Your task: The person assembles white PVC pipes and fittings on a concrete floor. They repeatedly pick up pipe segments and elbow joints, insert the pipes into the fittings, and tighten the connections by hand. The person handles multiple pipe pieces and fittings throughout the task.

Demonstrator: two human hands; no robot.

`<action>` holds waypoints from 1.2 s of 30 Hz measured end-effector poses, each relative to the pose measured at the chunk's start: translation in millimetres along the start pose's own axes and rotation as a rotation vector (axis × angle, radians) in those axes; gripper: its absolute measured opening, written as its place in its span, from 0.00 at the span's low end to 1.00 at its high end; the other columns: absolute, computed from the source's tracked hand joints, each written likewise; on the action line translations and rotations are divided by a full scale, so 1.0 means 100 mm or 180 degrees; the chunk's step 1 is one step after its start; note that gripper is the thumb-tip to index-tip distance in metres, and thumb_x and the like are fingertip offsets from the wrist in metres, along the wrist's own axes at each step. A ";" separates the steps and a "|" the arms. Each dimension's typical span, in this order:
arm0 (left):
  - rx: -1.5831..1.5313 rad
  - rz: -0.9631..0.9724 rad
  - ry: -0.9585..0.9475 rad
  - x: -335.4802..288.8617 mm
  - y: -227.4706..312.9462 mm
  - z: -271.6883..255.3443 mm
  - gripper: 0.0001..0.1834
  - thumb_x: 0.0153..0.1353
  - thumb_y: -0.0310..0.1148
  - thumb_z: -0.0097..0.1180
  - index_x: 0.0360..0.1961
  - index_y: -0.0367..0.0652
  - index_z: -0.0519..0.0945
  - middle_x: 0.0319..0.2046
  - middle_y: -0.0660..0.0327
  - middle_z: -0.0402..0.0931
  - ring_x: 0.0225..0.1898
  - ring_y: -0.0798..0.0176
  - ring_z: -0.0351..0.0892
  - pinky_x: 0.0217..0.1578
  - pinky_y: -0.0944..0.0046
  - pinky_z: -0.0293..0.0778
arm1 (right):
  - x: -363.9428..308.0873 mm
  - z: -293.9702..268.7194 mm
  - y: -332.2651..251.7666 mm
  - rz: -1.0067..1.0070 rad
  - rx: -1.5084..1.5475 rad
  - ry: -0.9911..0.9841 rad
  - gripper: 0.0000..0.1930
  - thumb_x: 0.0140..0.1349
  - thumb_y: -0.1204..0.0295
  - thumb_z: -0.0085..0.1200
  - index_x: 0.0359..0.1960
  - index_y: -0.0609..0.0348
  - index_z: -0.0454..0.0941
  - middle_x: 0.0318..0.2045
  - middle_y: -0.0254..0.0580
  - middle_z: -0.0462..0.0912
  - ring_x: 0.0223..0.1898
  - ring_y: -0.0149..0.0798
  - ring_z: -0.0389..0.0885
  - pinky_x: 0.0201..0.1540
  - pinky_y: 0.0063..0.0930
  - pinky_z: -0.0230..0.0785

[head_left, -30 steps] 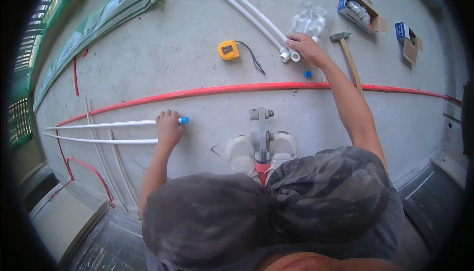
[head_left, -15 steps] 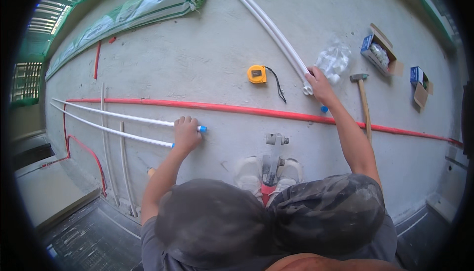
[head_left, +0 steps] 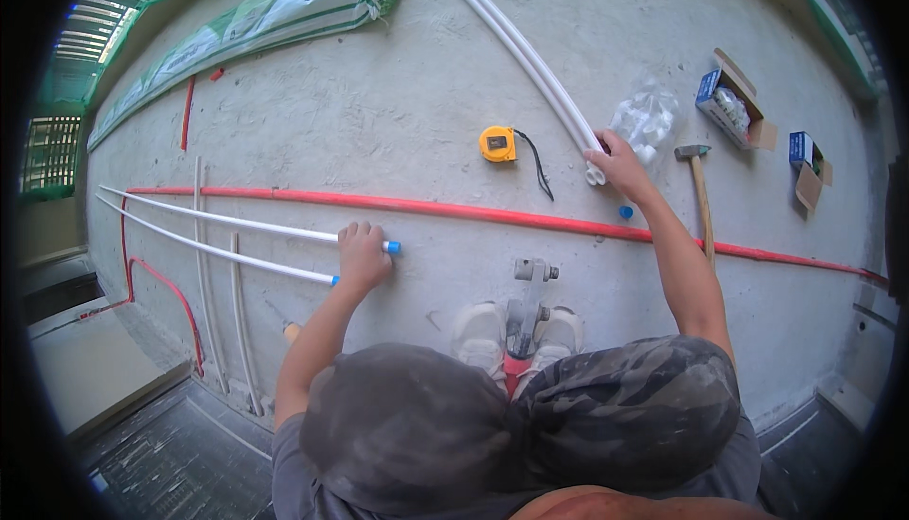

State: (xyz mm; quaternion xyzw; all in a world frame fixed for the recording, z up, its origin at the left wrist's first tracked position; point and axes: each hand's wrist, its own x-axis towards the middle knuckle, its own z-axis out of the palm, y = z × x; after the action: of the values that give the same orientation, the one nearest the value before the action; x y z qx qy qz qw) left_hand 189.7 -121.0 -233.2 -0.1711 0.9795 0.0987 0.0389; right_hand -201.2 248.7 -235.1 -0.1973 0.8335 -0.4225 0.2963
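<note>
My left hand (head_left: 364, 255) is closed around a white plastic pipe (head_left: 237, 219), just behind the blue cap (head_left: 392, 247) on its end. A second white pipe (head_left: 227, 255) lies nearer me, its blue tip by my left wrist. My right hand (head_left: 620, 162) grips a bundle of white pipes (head_left: 535, 70) close to their open ends; the bundle runs away to the upper left. Below that hand a loose blue cap (head_left: 626, 212) rests on the floor. Between my shoes stands a grey metal tool (head_left: 521, 316) with a red handle, its exact kind unclear.
A red pipe (head_left: 454, 209) crosses the concrete floor. Beyond it lie a yellow tape measure (head_left: 496, 144), a clear bag of white fittings (head_left: 648, 122) and two opened boxes (head_left: 734, 108) (head_left: 805, 160). A hammer (head_left: 701, 193) overlaps the red pipe. A long green-white sack (head_left: 256, 37) lies far left.
The whole view has shifted slightly. Both hands keep their hold on the pipes, and the loose blue cap shows a little more clearly below my right hand.
</note>
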 end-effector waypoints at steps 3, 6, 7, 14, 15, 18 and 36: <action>0.0014 -0.0006 0.0037 0.01 0.02 -0.01 0.05 0.50 0.28 0.57 0.29 0.41 0.79 0.35 0.49 0.77 0.45 0.41 0.75 0.50 0.41 0.67 | 0.00 0.03 -0.13 0.0020 -0.0699 0.0045 0.19 0.69 0.66 0.60 0.55 0.67 0.76 0.48 0.57 0.83 0.52 0.53 0.83 0.58 0.42 0.73; 0.0006 -0.0005 0.0039 0.01 0.01 0.02 0.05 0.50 0.28 0.57 0.29 0.41 0.79 0.35 0.49 0.77 0.45 0.41 0.75 0.49 0.42 0.66 | 0.03 0.15 -0.01 -0.0107 -0.0751 0.0301 0.18 0.70 0.67 0.59 0.54 0.67 0.74 0.49 0.60 0.81 0.53 0.57 0.81 0.59 0.44 0.71; 0.0024 0.0004 0.0053 0.02 0.01 0.03 0.04 0.50 0.28 0.57 0.29 0.41 0.79 0.35 0.49 0.77 0.45 0.41 0.75 0.49 0.42 0.66 | 0.03 0.17 0.03 -0.0177 -0.0661 0.0349 0.18 0.70 0.67 0.58 0.54 0.67 0.74 0.49 0.60 0.80 0.53 0.58 0.81 0.59 0.45 0.71; 0.0011 0.0008 0.0118 0.01 0.01 0.03 0.04 0.49 0.27 0.57 0.28 0.41 0.78 0.35 0.50 0.77 0.44 0.41 0.74 0.49 0.42 0.66 | 0.06 0.21 0.10 -0.0436 -0.0505 0.0385 0.16 0.69 0.68 0.58 0.51 0.67 0.73 0.47 0.59 0.78 0.52 0.58 0.79 0.59 0.45 0.70; -0.0004 0.0005 0.0135 0.01 0.01 0.04 0.04 0.49 0.27 0.57 0.28 0.41 0.78 0.35 0.50 0.77 0.44 0.41 0.74 0.49 0.42 0.66 | 0.06 0.21 0.11 -0.0446 -0.0519 0.0400 0.16 0.69 0.68 0.58 0.51 0.67 0.73 0.47 0.59 0.78 0.51 0.58 0.79 0.58 0.45 0.70; 0.0014 -0.0019 0.0110 0.01 0.02 0.04 0.04 0.49 0.27 0.57 0.28 0.41 0.78 0.35 0.49 0.77 0.44 0.41 0.74 0.49 0.41 0.66 | 0.07 0.22 0.14 -0.0504 -0.0526 0.0438 0.15 0.69 0.68 0.58 0.50 0.67 0.73 0.46 0.59 0.78 0.51 0.57 0.79 0.58 0.45 0.70; 0.0105 -0.0036 0.0062 0.03 0.00 0.07 0.04 0.50 0.26 0.56 0.29 0.41 0.78 0.35 0.51 0.76 0.44 0.41 0.74 0.49 0.42 0.66 | 0.11 0.11 0.16 -0.0343 -0.0012 0.0155 0.18 0.77 0.58 0.51 0.49 0.65 0.76 0.41 0.48 0.80 0.46 0.41 0.78 0.53 0.36 0.70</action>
State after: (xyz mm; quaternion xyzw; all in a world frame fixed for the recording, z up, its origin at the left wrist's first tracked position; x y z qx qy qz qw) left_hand 186.8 -120.2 -240.8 -0.1769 0.9804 0.0806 0.0327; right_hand -203.7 244.8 -257.1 -0.2321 0.8294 -0.4410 0.2525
